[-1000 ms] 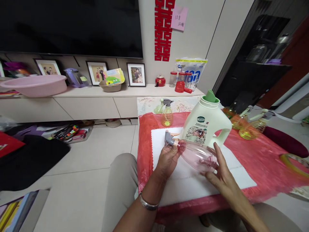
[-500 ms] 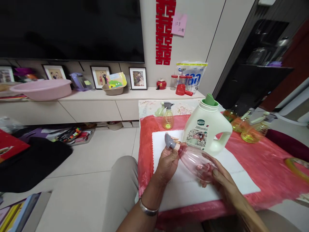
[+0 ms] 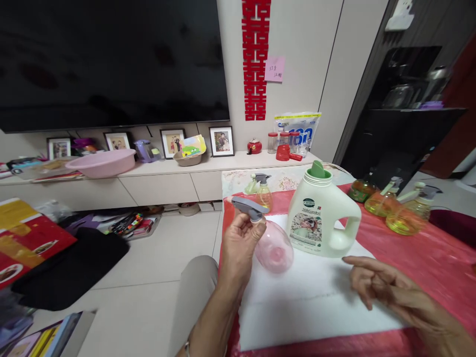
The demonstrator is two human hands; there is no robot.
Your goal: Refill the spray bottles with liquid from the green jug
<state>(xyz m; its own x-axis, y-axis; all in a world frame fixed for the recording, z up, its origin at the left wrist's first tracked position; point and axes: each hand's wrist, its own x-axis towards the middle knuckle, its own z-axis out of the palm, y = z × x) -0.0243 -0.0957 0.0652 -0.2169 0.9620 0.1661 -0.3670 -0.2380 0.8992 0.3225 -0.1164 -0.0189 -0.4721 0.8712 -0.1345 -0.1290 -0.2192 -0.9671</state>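
Since the earlier frame, the right hand (image 3: pixel 390 292) has come away from the pink spray bottle (image 3: pixel 273 250), which it was supporting near the base, and now stands well apart to the right. The bottle has swung so that its rounded base faces the camera more directly, and the left hand (image 3: pixel 238 243) has turned along with it.

The left hand grips the bottle at the neck, thumb and fingers closed just below the gray trigger head (image 3: pixel 249 207). The bottle is tilted, head up and to the left, base down and to the right, over the left part of a white mat (image 3: pixel 297 317); whether it touches the mat, I cannot tell. The right hand holds nothing: its index finger is extended, the other fingers loosely curled, above the mat's right part.

Just right of the bottle, a pale green jug (image 3: pixel 330 233) stands upright on the mat, with a green spout piece (image 3: pixel 318 170) at its mouth. The mat lies on a red-covered surface (image 3: pixel 439 258). Behind the trigger head is 1 yellow spray bottle (image 3: pixel 265 198); beyond the jug's handle, 2 spray bottles with yellow liquid (image 3: pixel 403 223) stand near each other.
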